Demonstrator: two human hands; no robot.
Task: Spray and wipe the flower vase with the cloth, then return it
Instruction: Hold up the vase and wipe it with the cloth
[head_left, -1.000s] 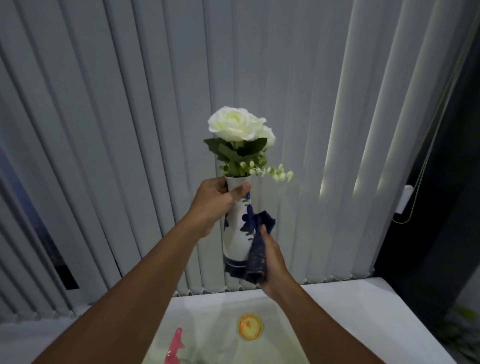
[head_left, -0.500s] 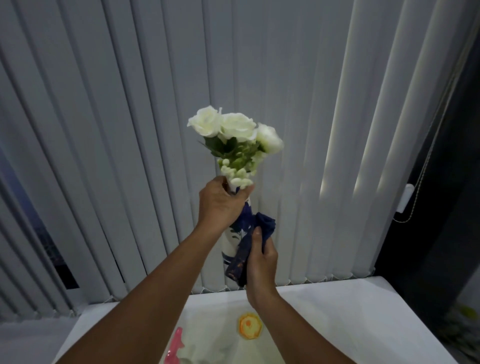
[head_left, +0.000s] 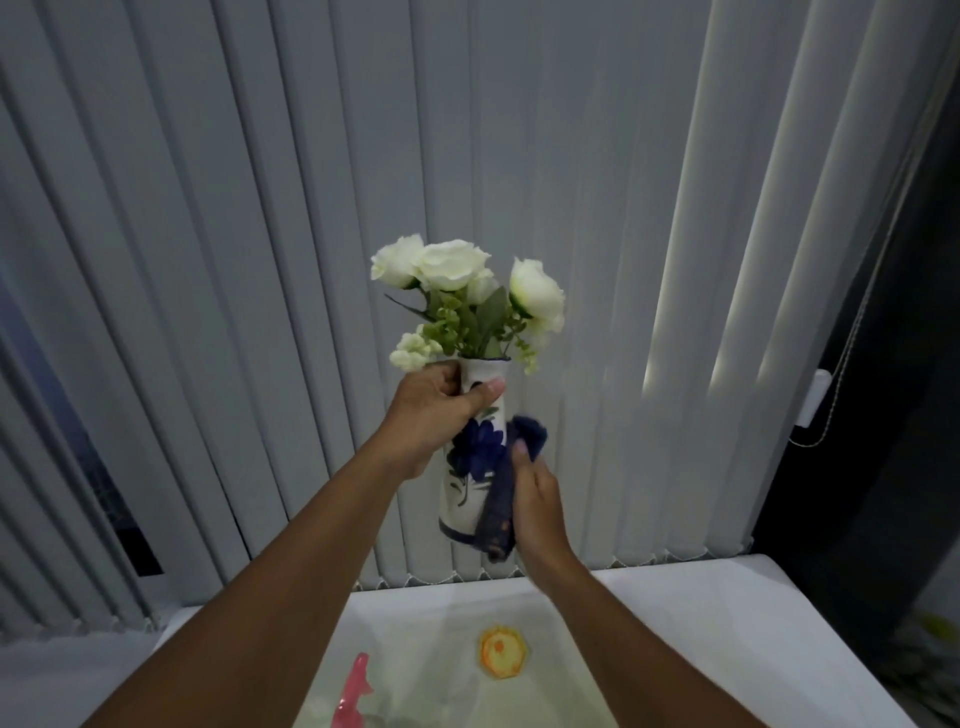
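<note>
Left hand (head_left: 434, 415) gripped the vase (head_left: 470, 467) at its neck, thumb across the front, holding it upright in the air before the blinds (head_left: 260, 260). White flowers (head_left: 457, 280) stood in the vase. Right hand (head_left: 535, 499) pressed a dark blue cloth (head_left: 506, 499) against the vase's right side. Below: white table (head_left: 727, 623), a yellow disc (head_left: 503, 652), a pink sprayer top (head_left: 356, 691) at the bottom edge.

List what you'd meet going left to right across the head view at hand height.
Left hand gripping the vase neck → vase → blue cloth → right hand → blind cord weight.
</note>
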